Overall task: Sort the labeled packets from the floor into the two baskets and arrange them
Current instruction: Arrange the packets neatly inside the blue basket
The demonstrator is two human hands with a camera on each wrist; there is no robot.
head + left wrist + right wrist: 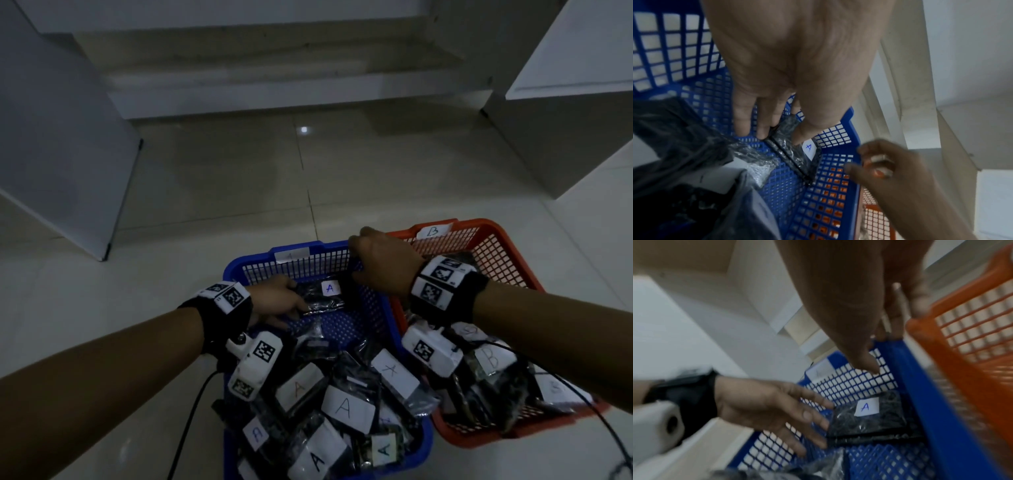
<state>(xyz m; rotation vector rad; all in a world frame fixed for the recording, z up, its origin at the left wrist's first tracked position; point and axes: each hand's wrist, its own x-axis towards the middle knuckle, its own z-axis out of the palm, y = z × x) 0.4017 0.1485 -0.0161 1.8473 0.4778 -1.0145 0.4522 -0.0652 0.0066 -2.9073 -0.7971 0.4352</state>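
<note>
The blue basket (246, 265) (852, 129) (900, 363) sits on the floor with the orange basket (496, 231) (962, 337) against its right side. A black packet labelled A (322, 299) (797, 157) (869, 420) lies at the blue basket's far end. My left hand (291, 303) (777, 129) (813, 417) reaches into that basket, its straight fingers touching the packet's left edge. My right hand (380, 263) (885, 165) (875, 345) grips the blue basket's rim at the far right corner, thumb inside. Several A packets (346, 407) fill the near half. B packets (493, 359) lie in the orange basket.
Pale tiled floor (308, 188) stretches ahead of the baskets. White cabinets stand at the left (51, 137) and right (565, 102), with a low step (274, 85) behind. A black cable (191, 411) hangs from my left wrist camera.
</note>
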